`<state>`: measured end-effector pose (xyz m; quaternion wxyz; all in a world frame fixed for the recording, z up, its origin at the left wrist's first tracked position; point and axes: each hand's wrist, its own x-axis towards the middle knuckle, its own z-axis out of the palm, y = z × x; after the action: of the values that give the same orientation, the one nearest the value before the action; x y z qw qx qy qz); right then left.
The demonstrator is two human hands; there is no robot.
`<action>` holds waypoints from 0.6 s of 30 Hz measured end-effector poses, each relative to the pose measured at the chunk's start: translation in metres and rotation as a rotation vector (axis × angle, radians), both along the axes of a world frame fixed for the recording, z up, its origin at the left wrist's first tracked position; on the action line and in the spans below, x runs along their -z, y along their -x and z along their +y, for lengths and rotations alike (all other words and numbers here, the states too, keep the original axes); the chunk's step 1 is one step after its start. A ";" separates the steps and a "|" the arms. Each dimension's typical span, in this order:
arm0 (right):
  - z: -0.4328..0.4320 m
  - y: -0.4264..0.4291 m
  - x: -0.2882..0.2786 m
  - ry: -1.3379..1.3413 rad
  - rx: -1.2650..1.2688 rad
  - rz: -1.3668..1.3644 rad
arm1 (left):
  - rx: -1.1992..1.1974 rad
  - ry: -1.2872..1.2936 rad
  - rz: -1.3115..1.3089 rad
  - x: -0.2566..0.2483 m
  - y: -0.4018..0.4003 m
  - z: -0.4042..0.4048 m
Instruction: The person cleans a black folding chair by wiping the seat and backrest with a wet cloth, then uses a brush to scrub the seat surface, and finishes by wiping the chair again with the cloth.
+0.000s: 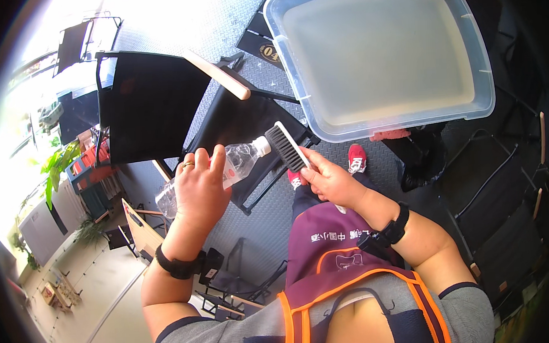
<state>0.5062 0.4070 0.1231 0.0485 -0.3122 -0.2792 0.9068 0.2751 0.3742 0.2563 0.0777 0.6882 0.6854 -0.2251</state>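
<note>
My left hand [202, 186] is wrapped around a clear plastic bottle [242, 160] with a white cap, tilted so the cap points up and right. Between thumb and fingers, my right hand [332, 176] grips a brush [286, 145] with a white back and dark bristles. The bristles face the bottle's cap and lie very close to it; whether they touch, I cannot tell. Beyond my right hand stands a large translucent plastic tub [306, 119] of cloudy liquid [379, 52].
A black folding chair [154, 107] with a wooden armrest [217, 75] stands left of the tub. More dark folding chairs [491, 194] are at the right. A pink cloth [390, 134] and a black plastic bag [421, 160] hang below the tub. The floor [233, 224] is textured metal plate.
</note>
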 end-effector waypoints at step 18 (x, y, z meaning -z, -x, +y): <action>-0.009 0.003 0.008 0.182 -0.043 0.024 | 0.003 0.071 0.037 -0.001 -0.005 0.003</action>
<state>0.5031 0.3982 0.1147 0.0038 -0.2982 -0.2019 0.9329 0.2805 0.3770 0.2577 0.0889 0.6817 0.6773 -0.2619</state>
